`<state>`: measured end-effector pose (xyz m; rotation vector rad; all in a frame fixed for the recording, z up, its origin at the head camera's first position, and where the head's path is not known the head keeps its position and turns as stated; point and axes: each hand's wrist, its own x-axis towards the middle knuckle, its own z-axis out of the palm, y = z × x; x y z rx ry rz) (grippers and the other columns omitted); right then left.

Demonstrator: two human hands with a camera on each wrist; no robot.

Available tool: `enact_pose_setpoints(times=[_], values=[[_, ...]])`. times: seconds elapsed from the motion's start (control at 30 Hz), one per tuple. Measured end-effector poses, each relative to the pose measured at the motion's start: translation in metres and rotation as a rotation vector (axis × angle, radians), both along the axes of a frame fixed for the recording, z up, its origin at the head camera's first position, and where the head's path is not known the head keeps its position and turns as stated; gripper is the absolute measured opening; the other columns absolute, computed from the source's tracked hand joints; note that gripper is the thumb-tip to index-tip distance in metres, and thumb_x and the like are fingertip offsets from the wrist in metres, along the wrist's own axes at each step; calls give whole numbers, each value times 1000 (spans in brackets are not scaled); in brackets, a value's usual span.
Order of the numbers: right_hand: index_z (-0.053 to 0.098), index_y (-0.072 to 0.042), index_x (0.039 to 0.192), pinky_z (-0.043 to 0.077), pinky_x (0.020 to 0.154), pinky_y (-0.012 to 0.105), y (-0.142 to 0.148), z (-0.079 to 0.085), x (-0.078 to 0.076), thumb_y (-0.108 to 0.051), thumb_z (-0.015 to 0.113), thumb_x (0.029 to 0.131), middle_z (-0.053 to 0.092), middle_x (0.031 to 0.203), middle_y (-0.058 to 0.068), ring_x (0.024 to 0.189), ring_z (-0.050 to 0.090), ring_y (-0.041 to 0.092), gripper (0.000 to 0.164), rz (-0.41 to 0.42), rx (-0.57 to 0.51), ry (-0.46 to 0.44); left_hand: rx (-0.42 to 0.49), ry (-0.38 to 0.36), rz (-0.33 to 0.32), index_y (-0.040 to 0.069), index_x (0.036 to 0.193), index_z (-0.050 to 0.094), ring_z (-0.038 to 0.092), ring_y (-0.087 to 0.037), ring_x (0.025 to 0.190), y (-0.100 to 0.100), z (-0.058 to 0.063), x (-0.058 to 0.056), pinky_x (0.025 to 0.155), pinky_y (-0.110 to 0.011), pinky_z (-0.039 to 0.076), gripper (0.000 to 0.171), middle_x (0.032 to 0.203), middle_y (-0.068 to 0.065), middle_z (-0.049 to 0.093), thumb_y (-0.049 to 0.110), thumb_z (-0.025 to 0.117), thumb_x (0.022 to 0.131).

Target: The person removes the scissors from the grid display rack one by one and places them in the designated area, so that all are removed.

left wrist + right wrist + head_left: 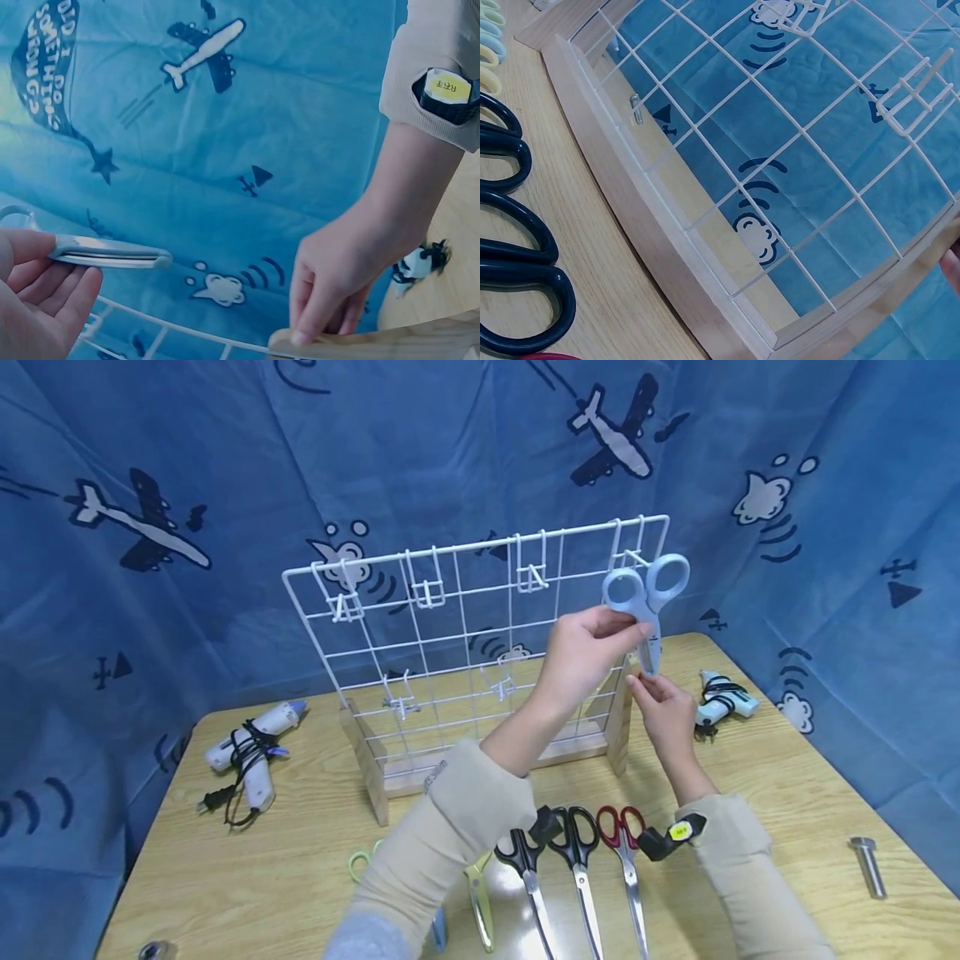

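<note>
Light blue scissors [652, 643] are pinched in my left hand [588, 652], handle loops up and blades pointing down in the head view. They are in front of the white wire rack's top right hook [628, 558]; I cannot tell whether a loop touches it. In the left wrist view the scissors [112, 251] lie across the fingers of the left hand [41, 300]. My right hand [666, 714] grips the top of the rack's right wooden upright [618, 727], also seen as a wooden edge [390, 337] under the right hand [337, 262].
Several scissors lie in front of the rack, including red-handled [622, 835], black-handled [577, 843] and yellow ones [480, 893]. Corded glue guns rest at left [258, 747] and right [723, 702]. A metal bolt [868, 867] lies at the right. Other hooks [532, 577] hang on the grid.
</note>
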<state>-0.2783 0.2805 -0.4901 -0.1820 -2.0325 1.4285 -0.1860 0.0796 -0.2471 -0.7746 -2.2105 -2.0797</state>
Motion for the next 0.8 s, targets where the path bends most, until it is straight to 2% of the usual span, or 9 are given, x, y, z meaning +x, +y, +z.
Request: enact_pose_setpoints(times=[0.07,0.1,0.17,0.23,0.3,0.43,0.53,0.67,0.8], values=[[66,-13,92,47,60,12,6,-11,-9,-35,66,70,66,87,1,77,60,3,31,-28,17,32,-10,17,-25,0,98,61,58,-3,85,-6,8,10,73,-13,45,24,94,-9,63,12,61,77],[66,-12,90,48,59,14,0,1,1,-34,66,71,66,86,2,75,61,5,29,3,-7,38,-11,27,-35,-1,98,61,58,-3,85,-9,11,14,73,-13,45,23,94,-10,63,11,61,78],[66,-10,89,49,58,20,-10,19,13,-31,67,71,66,85,7,74,62,11,28,1,-10,33,-19,36,-53,-1,98,60,58,-2,84,-17,15,21,74,-13,46,23,94,-10,63,10,60,78],[66,-7,90,50,61,24,-21,40,27,-29,66,72,65,87,12,77,62,15,28,18,-46,16,-22,43,-68,-1,97,61,59,-3,81,-23,14,23,72,-14,47,23,93,-9,64,10,61,77],[65,-7,94,50,69,23,-27,49,33,-25,66,73,64,90,11,81,61,16,28,44,-87,16,-30,45,-79,0,96,61,60,-4,79,-31,11,24,70,-16,48,23,92,-8,64,12,61,77],[63,-8,99,47,73,16,-13,32,18,-22,66,73,63,95,7,86,60,10,29,83,-142,30,-24,51,-93,0,96,61,61,-8,78,-53,2,25,69,-20,50,23,91,-9,64,12,63,76],[62,-10,101,48,73,18,3,5,-3,-25,65,74,62,98,6,88,59,11,32,78,-94,20,-34,74,-68,1,92,63,61,-10,77,-74,-4,29,69,-23,50,21,88,-9,64,12,64,75],[62,-22,102,48,70,15,16,-30,-26,-36,65,71,63,99,-1,86,59,7,33,5,-7,18,-83,84,1,3,87,65,62,-11,75,-106,-12,37,69,-25,50,17,83,-6,65,15,65,74],[61,-27,100,48,70,16,16,-33,-23,-41,65,69,63,98,-3,86,59,6,34,-7,-9,32,-154,44,97,5,84,66,61,-12,73,-137,-22,44,67,-26,51,18,81,-5,65,19,65,74]])
